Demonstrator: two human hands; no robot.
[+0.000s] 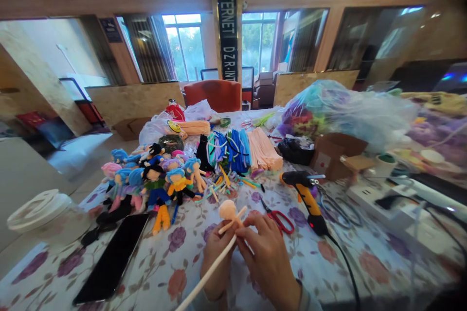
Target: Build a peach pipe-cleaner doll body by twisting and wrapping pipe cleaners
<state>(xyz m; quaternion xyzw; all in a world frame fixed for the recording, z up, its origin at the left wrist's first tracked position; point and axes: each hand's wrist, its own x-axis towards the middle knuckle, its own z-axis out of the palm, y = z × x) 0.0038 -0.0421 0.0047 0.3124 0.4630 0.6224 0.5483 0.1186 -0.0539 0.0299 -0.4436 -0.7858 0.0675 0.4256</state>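
A small peach doll figure (228, 210) with a round head and short stick arms is pinched between my two hands, above the flowered tablecloth. My left hand (216, 257) closes on its body from below. The fingertips of my right hand (268, 250) grip a long peach pipe cleaner (206, 278) at the doll's body; its free end runs down toward the lower edge of the view. Just beyond my right hand lie red-handled scissors (282, 221). Finished-looking yarn-haired dolls (153, 177) are heaped to the left of my hands.
Bundles of blue (237, 148) and peach pipe cleaners (263, 148) lie behind cut scraps. A yellow-black glue gun (308, 201) with a cord is at right, near a power strip (379, 209). A black phone (113, 260) and a lidded white tub (47, 216) are left.
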